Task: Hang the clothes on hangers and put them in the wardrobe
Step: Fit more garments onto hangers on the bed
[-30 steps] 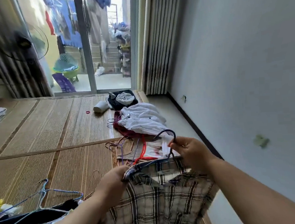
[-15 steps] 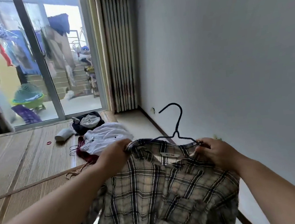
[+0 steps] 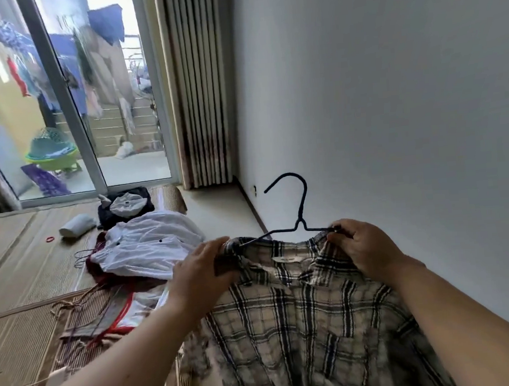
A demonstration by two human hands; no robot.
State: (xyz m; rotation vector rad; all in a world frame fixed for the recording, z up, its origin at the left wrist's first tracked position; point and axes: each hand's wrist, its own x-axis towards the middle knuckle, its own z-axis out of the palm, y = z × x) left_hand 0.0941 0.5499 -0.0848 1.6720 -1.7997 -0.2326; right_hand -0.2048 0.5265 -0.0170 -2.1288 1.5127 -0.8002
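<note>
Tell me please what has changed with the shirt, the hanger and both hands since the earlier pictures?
The plaid shirt and its hanger were lifted from low over the mat; the hook now stands free above the collar. The right hand slid from the hanger's neck to its right end and grips there. The left hand kept holding the shirt's left shoulder. The white garment on the mat stayed put.
</note>
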